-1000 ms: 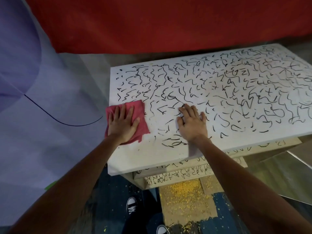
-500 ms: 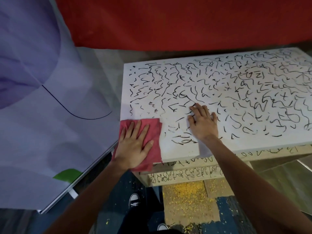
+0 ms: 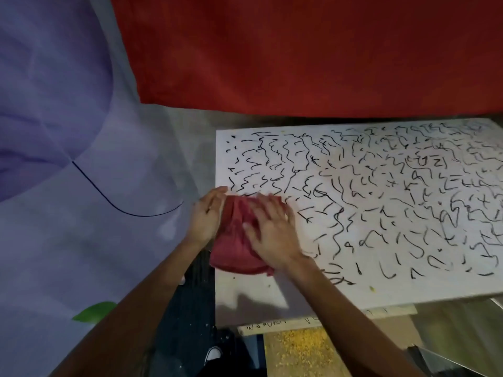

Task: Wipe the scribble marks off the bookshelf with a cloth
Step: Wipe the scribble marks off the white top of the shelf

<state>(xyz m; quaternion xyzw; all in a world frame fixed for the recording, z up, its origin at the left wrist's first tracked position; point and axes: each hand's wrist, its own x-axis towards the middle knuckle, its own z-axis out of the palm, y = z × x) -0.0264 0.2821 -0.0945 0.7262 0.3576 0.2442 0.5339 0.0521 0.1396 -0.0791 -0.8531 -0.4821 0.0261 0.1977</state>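
Your right grip (image 3: 272, 235) lies flat, fingers spread, on the cloth (image 3: 234, 254). Your left grip (image 3: 206, 219), fingers straight, presses its side, probably bunching it to wipe the bookshelf (image 3: 258, 292) scribbles (image 3: 337, 224) beyond.

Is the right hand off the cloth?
No, the right hand lies on top of the red cloth, fingers spread.

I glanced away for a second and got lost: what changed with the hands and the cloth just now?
The right hand left the scribbled shelf top and moved left onto the red cloth, fingers spread. The cloth, flat before, is now bunched, and the left hand has shifted to its left side. Most scribbles remain as they were.
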